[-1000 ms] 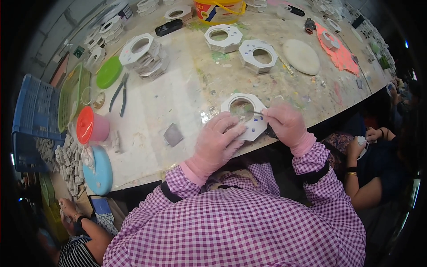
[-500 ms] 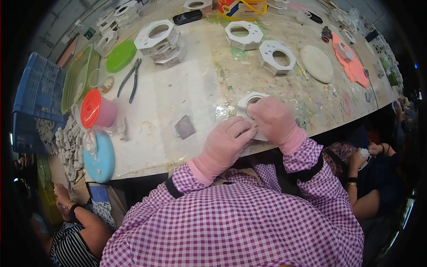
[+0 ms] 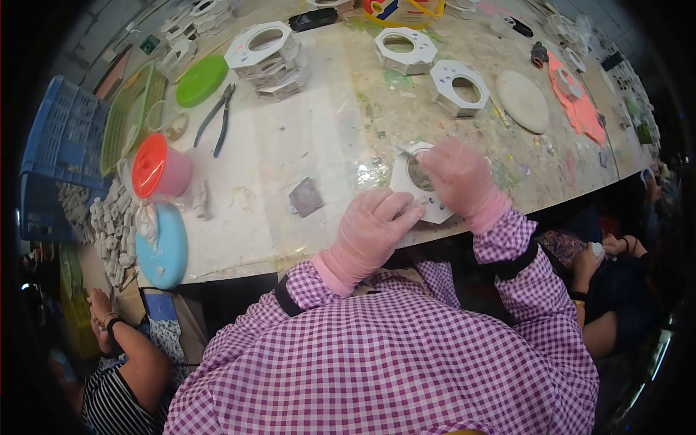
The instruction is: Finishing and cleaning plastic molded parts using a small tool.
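Both hands wear pink gloves and meet over a white octagonal ring piece (image 3: 415, 190) lying on the paint-stained worktable (image 3: 319, 138) at its near edge. The left hand (image 3: 371, 226) presses its fingers on the piece's near side, while the right hand (image 3: 457, 174) covers its far side, fingers curled on it. A small grey square pad (image 3: 306, 196) lies just left of them.

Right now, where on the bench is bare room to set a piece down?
The widest bare patch lies between the pliers, the grey pad and the white ring piece under both hands. The far edge, with the stacked rings, and the left edge, by the red-lidded tub, are crowded.
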Demonstrator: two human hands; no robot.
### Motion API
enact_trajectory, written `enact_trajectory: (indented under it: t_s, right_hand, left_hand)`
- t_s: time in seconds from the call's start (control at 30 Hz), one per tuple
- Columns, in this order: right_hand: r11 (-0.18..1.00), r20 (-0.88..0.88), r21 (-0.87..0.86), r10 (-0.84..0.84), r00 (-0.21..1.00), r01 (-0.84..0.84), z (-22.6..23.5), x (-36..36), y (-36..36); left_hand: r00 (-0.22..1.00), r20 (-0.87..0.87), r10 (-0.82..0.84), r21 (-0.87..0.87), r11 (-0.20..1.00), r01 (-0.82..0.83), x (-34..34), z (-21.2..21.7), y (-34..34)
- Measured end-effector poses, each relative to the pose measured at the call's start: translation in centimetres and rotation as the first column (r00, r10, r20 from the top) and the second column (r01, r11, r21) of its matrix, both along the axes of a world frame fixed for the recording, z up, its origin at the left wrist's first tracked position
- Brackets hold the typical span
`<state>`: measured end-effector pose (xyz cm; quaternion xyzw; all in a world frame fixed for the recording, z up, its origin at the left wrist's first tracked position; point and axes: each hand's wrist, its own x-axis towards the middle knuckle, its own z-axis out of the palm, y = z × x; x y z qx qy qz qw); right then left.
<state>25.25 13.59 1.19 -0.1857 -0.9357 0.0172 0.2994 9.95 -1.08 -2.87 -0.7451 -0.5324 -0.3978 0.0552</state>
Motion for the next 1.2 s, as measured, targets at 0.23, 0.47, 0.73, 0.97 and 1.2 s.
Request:
enact_trajectory:
  t_s: [0.23, 0.47, 0.73, 0.97, 1.2]
  right_hand:
    - [0.978, -0.008, -0.111, 0.175, 0.985, -0.175, -1.0, 0.5, -0.7]
    - [0.963, 0.034, -0.145, 0.236, 0.971, -0.228, -0.9, 0.5, -0.4]
    - [0.98, 0.093, -0.102, 0.18, 0.979, -0.171, -1.1, 0.3, -0.9]
    - [0.99, 0.016, -0.093, 0.109, 0.994, -0.107, -0.8, 0.0, -0.6]
    - [0.981, 0.008, -0.171, 0.096, 0.995, -0.093, -1.0, 0.7, -1.5]
  left_hand:
    - [0.997, 0.024, -0.076, -0.03, 0.997, 0.077, -0.1, -0.5, 0.1]
    - [0.997, 0.022, -0.077, -0.026, 0.997, 0.078, 0.1, -0.5, -0.2]
    - [0.991, 0.065, -0.114, -0.066, 0.991, 0.118, -0.2, -0.6, -0.3]
    - [0.992, 0.071, -0.104, -0.102, 0.989, 0.111, -0.1, -0.9, -0.4]
    - [0.99, 0.079, -0.117, -0.069, 0.99, 0.122, -0.1, -0.7, -0.4]
